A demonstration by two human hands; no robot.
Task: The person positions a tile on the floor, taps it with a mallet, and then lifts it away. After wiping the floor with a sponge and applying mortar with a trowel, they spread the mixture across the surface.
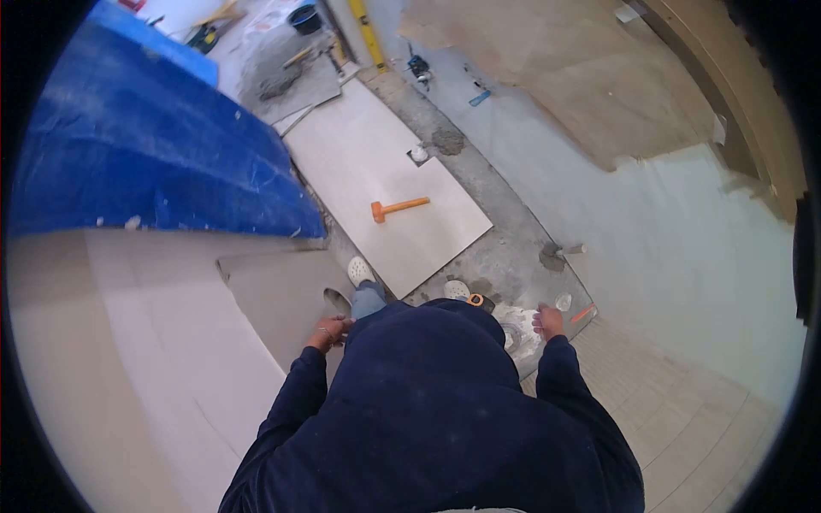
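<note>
My left hand (332,332) is low by my left leg, fingers bent together; what they hold, if anything, is hidden. Beside it is a grey-brown panel (274,286) with a round hole. My right hand (548,322) hangs on the other side, fingers loosely bent and slightly apart, nothing visible in them. Below it on the floor is a white, smeared patch (523,329). An orange-and-black tape measure (481,301) shows near my right shoe. In front of me an orange mallet (400,208) lies on a large pale tile (440,231).
A notched tile (342,128) continues the row forward. A trowel (569,250) rests by the right wall. Blue sheeting (162,145) covers something at left. Farther off are a yellow level (368,34), a black bucket (304,19) and a mortar heap (278,77). Brown paper (564,68) lies at upper right.
</note>
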